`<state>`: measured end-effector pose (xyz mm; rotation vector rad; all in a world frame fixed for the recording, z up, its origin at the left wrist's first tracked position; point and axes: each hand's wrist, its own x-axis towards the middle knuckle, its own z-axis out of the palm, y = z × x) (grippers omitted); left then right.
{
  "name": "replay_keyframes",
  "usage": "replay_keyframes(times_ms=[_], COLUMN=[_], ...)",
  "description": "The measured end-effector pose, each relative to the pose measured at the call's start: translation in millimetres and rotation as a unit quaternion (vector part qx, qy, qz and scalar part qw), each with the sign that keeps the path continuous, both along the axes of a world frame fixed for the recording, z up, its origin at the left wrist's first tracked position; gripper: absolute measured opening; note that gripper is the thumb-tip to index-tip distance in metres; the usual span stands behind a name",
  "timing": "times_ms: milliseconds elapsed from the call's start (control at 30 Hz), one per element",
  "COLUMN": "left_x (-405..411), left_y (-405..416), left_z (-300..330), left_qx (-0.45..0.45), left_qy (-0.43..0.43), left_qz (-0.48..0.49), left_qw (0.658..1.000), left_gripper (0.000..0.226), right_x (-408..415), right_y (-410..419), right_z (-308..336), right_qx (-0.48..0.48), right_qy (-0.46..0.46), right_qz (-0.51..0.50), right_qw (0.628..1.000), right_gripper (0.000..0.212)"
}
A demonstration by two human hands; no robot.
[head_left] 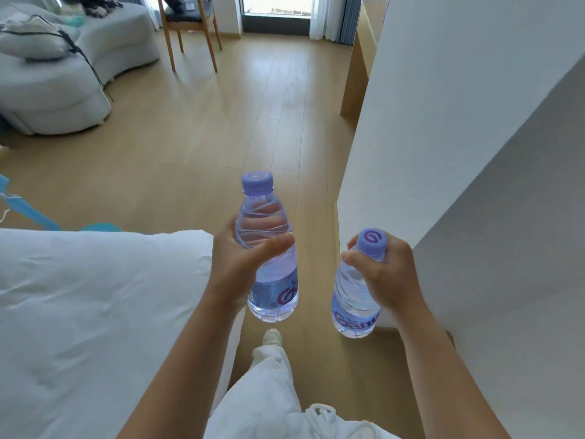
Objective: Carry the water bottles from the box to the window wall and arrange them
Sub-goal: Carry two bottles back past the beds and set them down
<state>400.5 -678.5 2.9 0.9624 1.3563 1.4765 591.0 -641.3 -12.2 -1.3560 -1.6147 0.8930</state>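
Left hand [235,264] wraps fingers round one water bottle [269,248], right hand [384,277] pinches another bottle's [354,299] neck, both right of the bed [95,312].

Bright daylight enters from the window [278,4] at the top, which is overexposed. The wooden floor [196,128] shows soft sheen. Shadows are faint. Wide-angle distortion bends the edges; the sofa [63,74] at upper left is slightly blurred.

Two clear glossy plastic bottles [272,264], smooth wooden floor [196,128], soft white cloth bedding [95,296].
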Motion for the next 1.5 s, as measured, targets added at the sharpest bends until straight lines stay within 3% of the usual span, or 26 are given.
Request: replay_keyframes(times_ms=[467, 1000, 1500], left_x=[-105.9, -138.8, -142.4], left_y=[300.9, 667.7, 971.8], left_z=[20.1, 26.2, 15.7], left_qx=[0.01, 0.007, 0.014], left_qy=[-0.029, -0.012, -0.028], left_qz=[-0.048, -0.037, -0.132], left_qw=[0.998, 0.999, 0.991], left_gripper=[0.048, 0.047, 0.041], right_x=[-98.4, -144.2, -149.6], right_y=[282.6, 664.4, 927.5], right_z=[26.0, 34.1, 20.7], right_qx=[0.025, 0.04, 0.005], right_qy=[0.01, -0.024, 0.0], right_qz=[-0.053, 0.014, -0.091], right_qw=[0.998, 0.999, 0.996], right_gripper=[0.029, 0.028, 0.033])
